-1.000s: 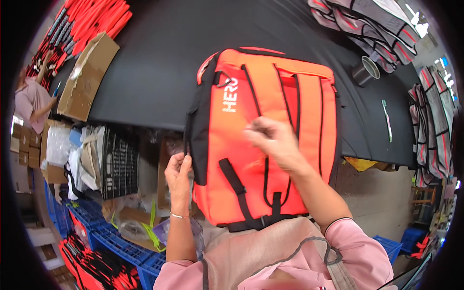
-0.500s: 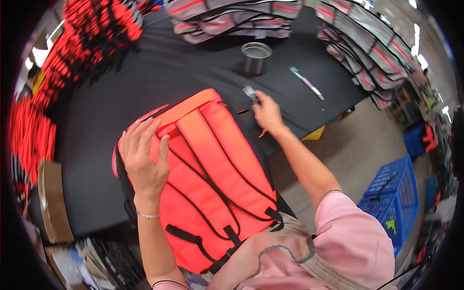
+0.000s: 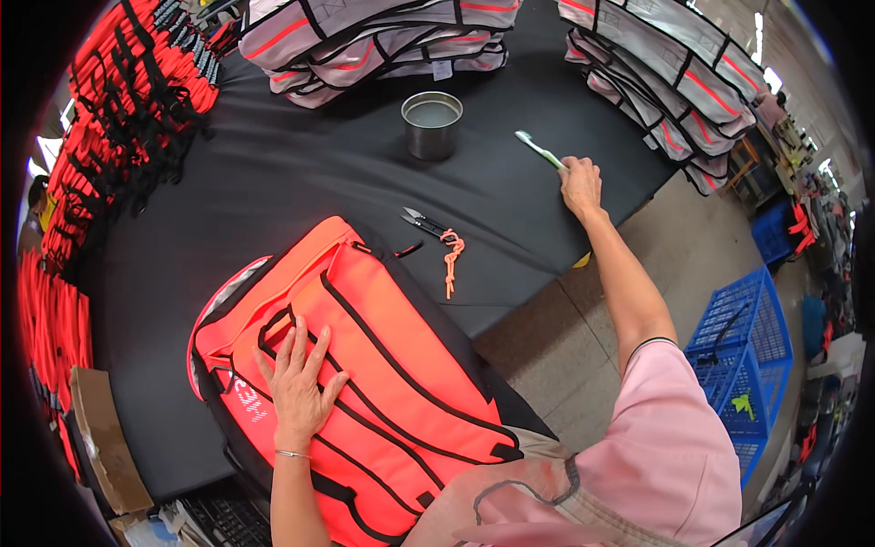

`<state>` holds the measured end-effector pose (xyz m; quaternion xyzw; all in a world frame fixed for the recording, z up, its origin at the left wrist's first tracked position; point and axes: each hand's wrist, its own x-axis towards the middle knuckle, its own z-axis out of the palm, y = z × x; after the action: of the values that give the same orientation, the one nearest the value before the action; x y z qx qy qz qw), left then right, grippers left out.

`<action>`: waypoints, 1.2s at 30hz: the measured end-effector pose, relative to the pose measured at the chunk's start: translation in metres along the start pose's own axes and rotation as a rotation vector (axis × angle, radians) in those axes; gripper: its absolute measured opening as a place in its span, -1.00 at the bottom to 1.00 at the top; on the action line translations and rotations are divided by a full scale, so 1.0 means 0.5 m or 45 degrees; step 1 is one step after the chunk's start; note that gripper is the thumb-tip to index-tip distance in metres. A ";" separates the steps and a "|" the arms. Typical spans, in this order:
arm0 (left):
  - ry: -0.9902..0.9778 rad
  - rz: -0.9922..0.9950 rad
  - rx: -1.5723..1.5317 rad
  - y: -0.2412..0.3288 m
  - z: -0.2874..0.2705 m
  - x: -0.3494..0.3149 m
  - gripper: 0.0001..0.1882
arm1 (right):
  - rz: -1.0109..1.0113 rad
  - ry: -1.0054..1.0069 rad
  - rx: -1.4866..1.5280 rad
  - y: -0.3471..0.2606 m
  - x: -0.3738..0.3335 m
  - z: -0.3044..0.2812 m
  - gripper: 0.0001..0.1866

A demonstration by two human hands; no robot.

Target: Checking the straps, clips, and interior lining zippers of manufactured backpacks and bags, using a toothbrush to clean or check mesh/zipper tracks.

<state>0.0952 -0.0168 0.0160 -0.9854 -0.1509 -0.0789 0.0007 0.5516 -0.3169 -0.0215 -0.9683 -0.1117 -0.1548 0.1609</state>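
Right hand (image 3: 581, 187) grips a toothbrush (image 3: 540, 149); left hand (image 3: 301, 383) lies spread on an orange backpack (image 3: 383, 360) at the table's (image 3: 301, 173) near edge.
Backpack likely soft, best held by straps (image 3: 401, 397); toothbrush likely stiff, by its handle (image 3: 553, 159).

— Where is the left hand (image 3: 301, 387) of this person?

— It lies with spread fingers on the bright orange-red fabric backpack with black edging (image 3: 378, 342), close to its upper end.

— And the right hand (image 3: 581, 187)?

— It is stretched out over the table covered with black cloth (image 3: 519, 219), and its fingers are closed around the handle of the slim green-and-white toothbrush (image 3: 541, 150).

— What do you see between the two hands?

— There lie the small black thread snips with pointed metal blades (image 3: 426, 222), and the knotted orange cord (image 3: 451, 264) is at their handle end. Behind them, the round shiny metal cup (image 3: 432, 137) stands upright, near the stack of grey fabric pieces with black edges (image 3: 392, 46).
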 end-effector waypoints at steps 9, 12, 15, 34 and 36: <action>0.014 -0.084 -0.093 0.002 -0.003 -0.008 -0.27 | -0.400 0.132 0.510 -0.201 0.063 -0.128 -0.72; 0.026 -0.078 -0.111 0.003 -0.003 -0.006 -0.28 | -0.515 -0.095 0.485 -0.271 0.079 -0.172 -0.71; 0.036 -0.079 -0.119 0.004 -0.005 -0.004 -0.29 | -0.557 -0.191 0.087 -0.325 0.087 -0.176 -0.78; 0.240 -0.063 -0.230 -0.001 -0.007 0.000 -0.50 | -0.592 -0.010 -0.176 -0.305 0.053 -0.136 -0.80; 0.360 -0.113 -0.185 0.002 -0.010 0.020 -0.46 | -0.546 0.105 0.024 -0.309 0.032 -0.148 -0.79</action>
<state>0.1042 -0.0150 0.0225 -0.9543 -0.1867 -0.2274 -0.0530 0.5059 -0.1972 0.0935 -0.9136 -0.3100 -0.2241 0.1377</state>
